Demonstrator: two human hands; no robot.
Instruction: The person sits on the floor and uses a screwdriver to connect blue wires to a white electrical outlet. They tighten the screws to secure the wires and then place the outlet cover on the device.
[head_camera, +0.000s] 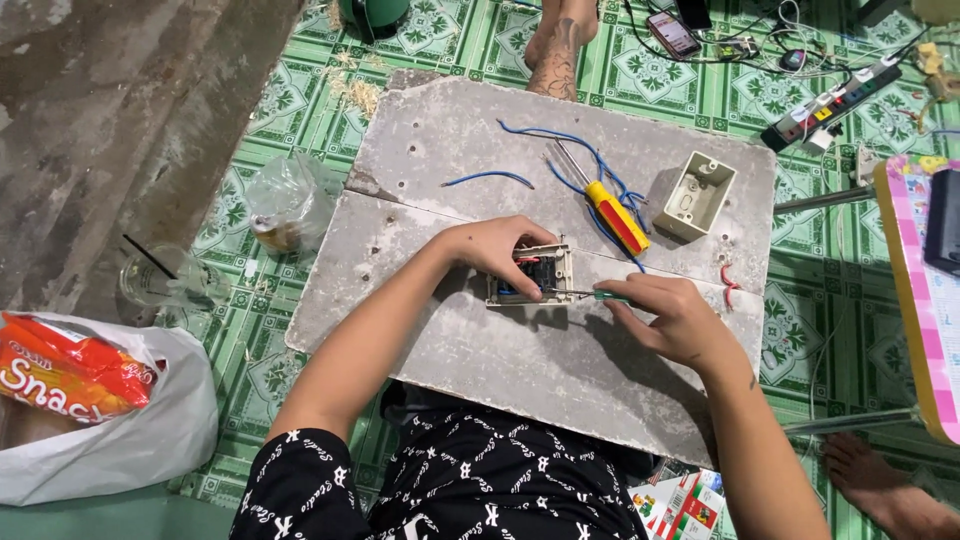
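My left hand rests on a beige wall socket unit and holds it down on the grey board. Red and blue wires show inside the unit. My right hand grips a small green-handled screwdriver, whose tip points left into the socket unit. Both forearms reach up from the bottom of the view.
On the board lie a yellow and red screwdriver, loose blue wires and an empty beige mounting box. A power strip and phone lie beyond. A plastic cup, snack bag and bare feet sit around.
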